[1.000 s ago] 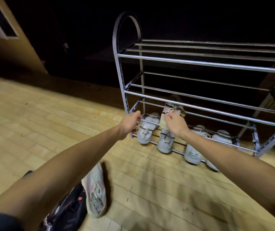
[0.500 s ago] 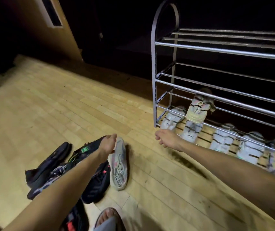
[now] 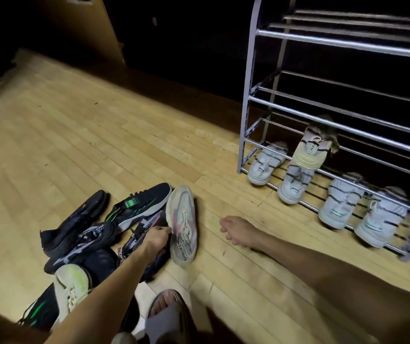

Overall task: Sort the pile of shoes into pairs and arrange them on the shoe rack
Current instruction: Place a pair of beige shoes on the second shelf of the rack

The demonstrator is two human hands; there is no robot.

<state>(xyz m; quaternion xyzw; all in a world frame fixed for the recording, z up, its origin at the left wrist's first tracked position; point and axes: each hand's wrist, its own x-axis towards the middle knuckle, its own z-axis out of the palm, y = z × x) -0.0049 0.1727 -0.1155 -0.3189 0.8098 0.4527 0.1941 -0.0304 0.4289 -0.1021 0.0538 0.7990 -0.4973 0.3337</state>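
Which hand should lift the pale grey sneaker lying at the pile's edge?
Left. The left hand already touches the pale grey sneaker; the right hand hangs empty, apart from it, over the wooden floor.

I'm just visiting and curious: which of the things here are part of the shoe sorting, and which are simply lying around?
Part of the job:
- shoe rack
- white shoes on the rack
- grey sneaker, at the left hand
- black and green shoe in the dark pile
- right hand, empty

Just there:
- wooden floor
- sandal on the person's foot
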